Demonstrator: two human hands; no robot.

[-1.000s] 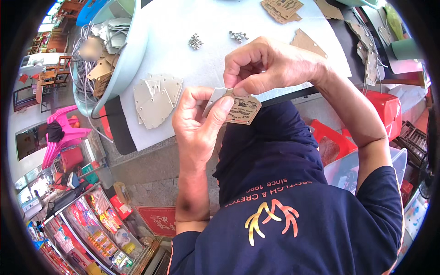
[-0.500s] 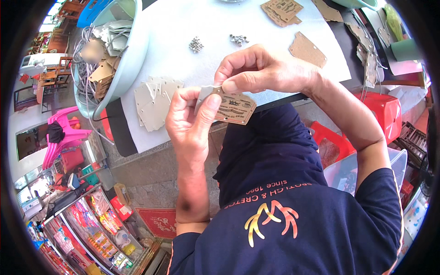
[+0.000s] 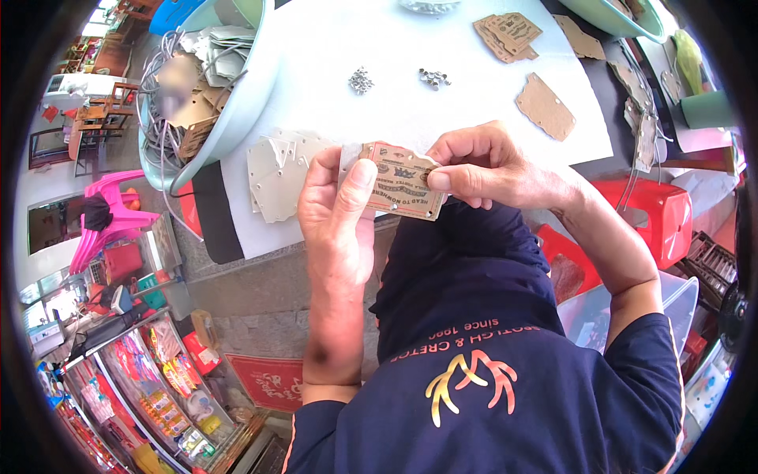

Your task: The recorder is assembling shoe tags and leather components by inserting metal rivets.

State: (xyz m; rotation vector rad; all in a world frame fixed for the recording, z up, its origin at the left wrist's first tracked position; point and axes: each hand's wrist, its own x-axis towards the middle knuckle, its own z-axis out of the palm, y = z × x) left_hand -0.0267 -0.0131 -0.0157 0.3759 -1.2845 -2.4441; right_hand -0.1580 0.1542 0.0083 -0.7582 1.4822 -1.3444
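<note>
Between my hands, above the table's near edge, is a brown printed cardboard tag (image 3: 399, 189) with a pale grey piece (image 3: 348, 160) showing at its left end. My left hand (image 3: 335, 225) grips that left end, thumb on top and fingers behind. At the opposite end, my right hand (image 3: 493, 170) pinches the tag's edge between thumb and fingers. Just beyond my left hand lies a loose stack of grey cut cards (image 3: 276, 182) with small holes. Two small heaps of silvery metal bits, a left heap (image 3: 361, 80) and a right heap (image 3: 434, 78), sit farther back.
A white sheet (image 3: 324, 87) covers much of the dark table. At the left, a pale blue basin (image 3: 257, 99) holds cards and grey cords. A plain brown card (image 3: 545, 107) and a printed-card stack (image 3: 508, 36) lie at the right. Red stools (image 3: 649, 215) stand right of my legs.
My right hand has gone from the tag's upper edge near my left thumb to its right end. More of the printed face now shows. The surroundings have shifted slightly in the picture.
</note>
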